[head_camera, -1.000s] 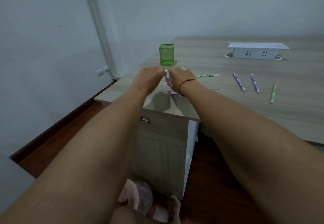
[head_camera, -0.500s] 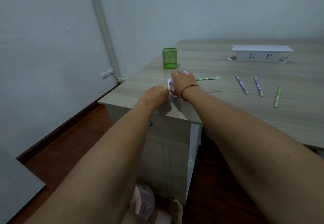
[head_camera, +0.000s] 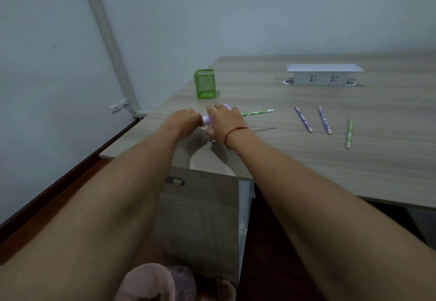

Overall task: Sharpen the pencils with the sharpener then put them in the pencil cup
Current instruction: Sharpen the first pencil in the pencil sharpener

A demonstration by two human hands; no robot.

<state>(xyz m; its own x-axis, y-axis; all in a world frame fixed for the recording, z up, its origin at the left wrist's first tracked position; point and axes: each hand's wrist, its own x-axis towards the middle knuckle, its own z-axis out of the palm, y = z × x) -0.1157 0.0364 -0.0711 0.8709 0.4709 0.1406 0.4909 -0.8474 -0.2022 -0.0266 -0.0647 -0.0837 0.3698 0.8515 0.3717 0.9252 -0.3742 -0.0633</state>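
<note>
A purple and white sharpener stands on the desk, mostly covered by my right hand, which grips its body from above. My left hand grips the crank on the sharpener's left side. A green pencil sticks out to the right from under my right hand, lying level above the desk. The green mesh pencil cup stands behind the hands, with nothing showing above its rim. Two purple pencils and one green pencil lie loose on the desk to the right.
A white socket box sits at the back of the wooden desk. The desk's left corner and front edge are close to the hands. A drawer unit stands below, and a wall pipe runs down on the left.
My left hand has swung round on the crank: up beside the right hand, down toward the desk edge, and now back up level with the sharpener. My right hand stays on the sharpener.
</note>
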